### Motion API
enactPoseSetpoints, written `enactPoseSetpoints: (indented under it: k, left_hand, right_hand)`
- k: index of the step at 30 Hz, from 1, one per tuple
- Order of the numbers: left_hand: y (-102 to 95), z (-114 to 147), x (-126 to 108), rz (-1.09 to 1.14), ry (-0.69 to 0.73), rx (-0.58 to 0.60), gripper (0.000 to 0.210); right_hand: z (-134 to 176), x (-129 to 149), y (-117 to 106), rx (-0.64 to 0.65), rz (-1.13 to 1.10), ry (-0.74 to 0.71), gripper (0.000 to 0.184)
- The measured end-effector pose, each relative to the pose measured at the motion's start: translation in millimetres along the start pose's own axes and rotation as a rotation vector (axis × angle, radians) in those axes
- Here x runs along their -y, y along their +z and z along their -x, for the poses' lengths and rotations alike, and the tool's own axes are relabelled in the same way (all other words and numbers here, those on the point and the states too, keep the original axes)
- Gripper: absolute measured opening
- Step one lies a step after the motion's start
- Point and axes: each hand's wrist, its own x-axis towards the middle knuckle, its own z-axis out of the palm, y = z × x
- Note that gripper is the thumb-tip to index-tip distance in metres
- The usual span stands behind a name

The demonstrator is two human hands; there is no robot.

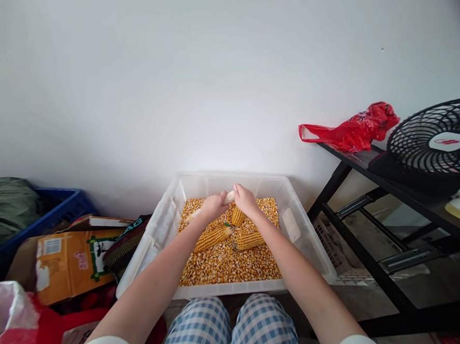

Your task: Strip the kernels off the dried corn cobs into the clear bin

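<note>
A pale corn cob (229, 197), bare of kernels where it shows, is held between my two hands over a clear plastic bin (237, 288). My left hand (214, 207) wraps round its left end. At the other end, my right hand (244, 198) is closed on the cob, thumb uppermost. Loose corn kernels (228, 265) cover the bin's floor. Below my hands lie whole ears of corn: one ear (213, 238) to the left, another ear (249, 241) to the right, and a third ear (238, 216) partly hidden behind my right hand.
On the right, a black table (369, 158) carries a red plastic bag (357, 128) and a black fan (438, 138). An orange cardboard box (66, 265) and a blue crate (66, 205) stand to the left. The white wall (225, 89) rises behind the bin.
</note>
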Motion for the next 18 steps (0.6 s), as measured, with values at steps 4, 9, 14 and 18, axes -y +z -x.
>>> enactPoseSetpoints:
  k: [4,9,14,18]
  left_hand:
    - [-10.4,0.3,-5.8,0.129,-0.054,-0.121,0.026]
    - [-23.4,-1.4,-16.5,0.514,-0.074,-0.304,0.028]
    - [-26.5,-1.9,-18.2,1.002,-0.102,-0.107,0.025]
    - [-32.2,1.1,-18.1,1.144,-0.066,0.050,0.018]
  right_hand:
    - [-8.4,-21.7,2.0,-0.051,-0.189,0.195,0.032]
    - [-13.7,-55.1,-8.7,-0.097,-0.231,0.296,0.034]
    - [-8.6,-33.9,-27.6,-0.306,-0.163,0.063,0.029]
    - [3.6,3.9,-41.0,-0.303,0.013,-0.100,0.039]
